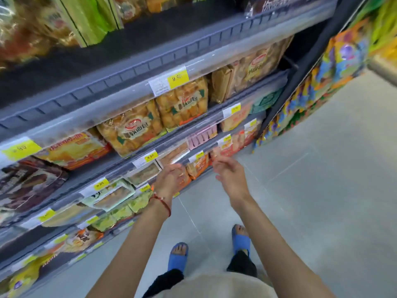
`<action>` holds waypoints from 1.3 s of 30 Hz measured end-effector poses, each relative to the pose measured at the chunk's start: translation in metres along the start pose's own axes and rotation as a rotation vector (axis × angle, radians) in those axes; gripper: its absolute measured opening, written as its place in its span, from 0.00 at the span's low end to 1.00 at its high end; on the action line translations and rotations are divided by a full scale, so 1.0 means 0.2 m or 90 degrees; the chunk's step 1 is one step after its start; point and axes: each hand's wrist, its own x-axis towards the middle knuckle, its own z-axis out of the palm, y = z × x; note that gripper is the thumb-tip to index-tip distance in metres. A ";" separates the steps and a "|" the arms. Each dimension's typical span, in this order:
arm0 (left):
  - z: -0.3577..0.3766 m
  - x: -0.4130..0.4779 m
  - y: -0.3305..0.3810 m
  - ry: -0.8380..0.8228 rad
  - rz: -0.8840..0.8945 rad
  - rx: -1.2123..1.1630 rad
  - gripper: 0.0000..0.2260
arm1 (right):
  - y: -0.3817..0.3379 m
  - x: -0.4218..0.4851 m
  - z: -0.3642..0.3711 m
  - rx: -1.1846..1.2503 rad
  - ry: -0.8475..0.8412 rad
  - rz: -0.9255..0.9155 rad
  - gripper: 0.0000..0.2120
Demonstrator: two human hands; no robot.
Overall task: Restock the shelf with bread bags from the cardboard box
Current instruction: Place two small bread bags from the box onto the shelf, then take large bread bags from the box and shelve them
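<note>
I've got both hands out, empty: left hand and right hand fingers loose, apart, just off the grey shelf edge; clear-wrapped golden bread bags sit above; open grey floor right.

Clear bread bags with golden rolls and red oval logos stand upright, side by side, on the grey shelf. Yellow price tags line its front rails.
</note>
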 end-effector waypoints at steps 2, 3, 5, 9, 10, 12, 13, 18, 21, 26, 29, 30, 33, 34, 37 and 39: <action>-0.01 -0.01 -0.05 -0.051 -0.001 0.068 0.05 | 0.08 -0.14 0.02 0.045 0.052 0.026 0.07; -0.02 -0.01 -0.08 -0.076 0.006 0.115 0.06 | 0.11 -0.20 0.02 0.081 0.095 0.047 0.08; -0.05 -0.05 -0.14 -0.119 0.011 0.178 0.06 | 0.18 -0.33 0.01 0.107 0.181 0.077 0.08; -0.07 -0.17 -0.32 -0.220 -0.026 0.302 0.07 | 0.40 -0.64 -0.07 0.147 0.277 0.120 0.09; -0.07 -0.19 -0.38 -0.249 -0.036 0.327 0.07 | 0.46 -0.73 -0.10 0.152 0.296 0.128 0.09; -0.05 -0.26 -0.52 -0.300 -0.053 0.376 0.06 | 0.59 -0.90 -0.15 0.161 0.334 0.147 0.09; -0.05 -0.30 -0.58 -0.321 -0.060 0.395 0.06 | 0.65 -0.99 -0.18 0.169 0.353 0.157 0.09; -0.02 -0.59 -0.91 -0.412 -0.075 0.479 0.06 | 0.94 -1.43 -0.29 0.234 0.466 0.205 0.09; -0.06 -0.79 -1.12 -0.445 -0.076 0.519 0.05 | 1.09 -1.73 -0.36 0.270 0.498 0.219 0.09; -0.16 -1.17 -1.47 -0.473 -0.085 0.567 0.10 | 1.36 -2.20 -0.52 0.297 0.520 0.244 0.12; -0.21 -1.39 -1.66 -0.494 -0.110 0.570 0.10 | 1.45 -2.43 -0.64 0.293 0.529 0.245 0.09; -0.21 -1.44 -1.72 -0.497 -0.118 0.573 0.09 | 1.48 -2.49 -0.69 0.296 0.531 0.246 0.09; -0.21 -1.53 -1.84 -0.481 -0.134 0.557 0.06 | 1.55 -2.59 -0.83 0.268 0.538 0.275 0.10; -0.19 -1.54 -1.86 -0.475 -0.135 0.546 0.07 | 1.57 -2.60 -0.87 0.259 0.529 0.284 0.09; -0.13 -1.54 -1.93 -0.451 -0.129 0.529 0.08 | 1.62 -2.61 -1.02 0.226 0.500 0.301 0.08; -0.06 -1.52 -1.99 -0.436 -0.138 0.548 0.06 | 1.65 -2.61 -1.13 0.196 0.489 0.313 0.10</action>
